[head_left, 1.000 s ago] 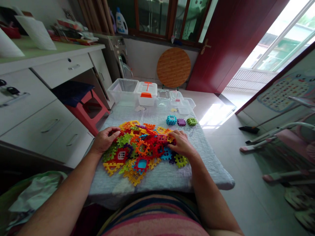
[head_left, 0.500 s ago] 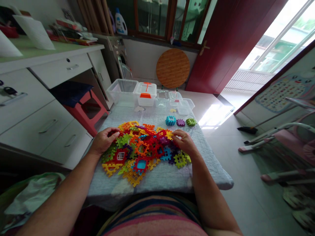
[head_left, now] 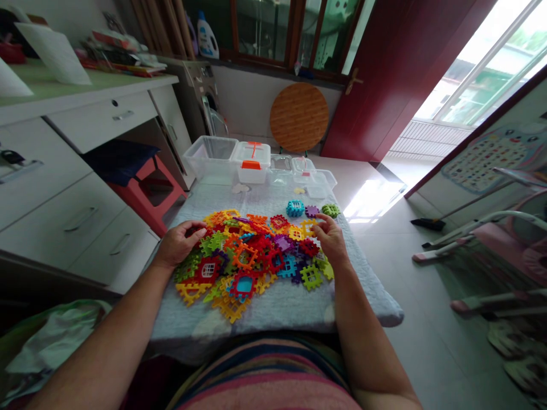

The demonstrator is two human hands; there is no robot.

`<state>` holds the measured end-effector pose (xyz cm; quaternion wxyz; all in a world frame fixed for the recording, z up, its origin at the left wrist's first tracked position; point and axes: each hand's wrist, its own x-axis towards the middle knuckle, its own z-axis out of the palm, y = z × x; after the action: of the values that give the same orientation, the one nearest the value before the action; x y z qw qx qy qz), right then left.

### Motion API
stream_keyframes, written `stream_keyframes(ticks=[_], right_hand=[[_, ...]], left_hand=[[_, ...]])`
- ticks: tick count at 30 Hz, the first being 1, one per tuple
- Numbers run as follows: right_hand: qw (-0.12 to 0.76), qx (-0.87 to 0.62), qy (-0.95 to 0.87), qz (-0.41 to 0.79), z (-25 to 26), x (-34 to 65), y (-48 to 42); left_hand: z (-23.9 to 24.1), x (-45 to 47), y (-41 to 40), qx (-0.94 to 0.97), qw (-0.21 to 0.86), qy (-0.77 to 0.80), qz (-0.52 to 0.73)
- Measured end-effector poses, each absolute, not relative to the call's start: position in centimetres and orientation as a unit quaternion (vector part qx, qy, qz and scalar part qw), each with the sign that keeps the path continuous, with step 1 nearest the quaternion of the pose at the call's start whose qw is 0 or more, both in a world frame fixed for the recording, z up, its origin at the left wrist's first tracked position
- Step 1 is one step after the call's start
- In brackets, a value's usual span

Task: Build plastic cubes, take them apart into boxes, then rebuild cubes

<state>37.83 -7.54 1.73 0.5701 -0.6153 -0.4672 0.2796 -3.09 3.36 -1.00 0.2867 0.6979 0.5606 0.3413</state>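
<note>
A heap of coloured interlocking plastic tiles (head_left: 248, 256) lies on a small table covered with a grey cloth (head_left: 277, 302). My left hand (head_left: 179, 242) rests on the heap's left edge, fingers curled over a red tile. My right hand (head_left: 331, 239) is at the heap's far right, fingers pinched on a yellow tile (head_left: 308, 228). Beyond the heap sit three small tile stacks: blue (head_left: 295, 208), purple (head_left: 312, 211) and green (head_left: 330, 210).
Clear plastic boxes (head_left: 211, 154), one with an orange latch (head_left: 252, 161), line the table's far edge. White drawers (head_left: 81, 210) and a red stool (head_left: 145, 182) stand to the left. A round wooden board (head_left: 299, 117) leans against the far wall.
My right hand has moved from the heap's middle right toward the far right, spreading a few tiles outward with it. My left hand has stayed in place.
</note>
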Motion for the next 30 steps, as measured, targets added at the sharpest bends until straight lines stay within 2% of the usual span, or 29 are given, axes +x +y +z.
stream_keyframes(ticks=[7,12,15,18,24,30], right_hand=[[0.544,-0.637,-0.475,0.271,1.8,39.3,-6.7],[0.409,-0.760,-0.496,0.096,1.0,40.3,-6.7],[0.354,-0.754,-0.553,0.025,1.9,39.2,-6.2],[0.297,-0.692,-0.656,0.060,3.4,36.8,-4.9],[0.110,-0.634,-0.760,0.093,3.9,32.6,-1.5],[0.092,-0.646,-0.753,0.083,2.9,32.1,-0.1]], left_hand=[[-1.3,-3.3,3.6,0.698,0.287,0.561,0.339],[-1.5,-3.4,3.7,0.701,0.287,0.558,0.340],[-1.5,-3.3,3.6,0.700,0.288,0.557,0.342],[-1.3,-3.2,3.5,0.698,0.287,0.562,0.340],[-0.7,-3.1,3.3,0.698,0.278,0.566,0.339],[-0.4,-2.8,3.1,0.694,0.281,0.567,0.342]])
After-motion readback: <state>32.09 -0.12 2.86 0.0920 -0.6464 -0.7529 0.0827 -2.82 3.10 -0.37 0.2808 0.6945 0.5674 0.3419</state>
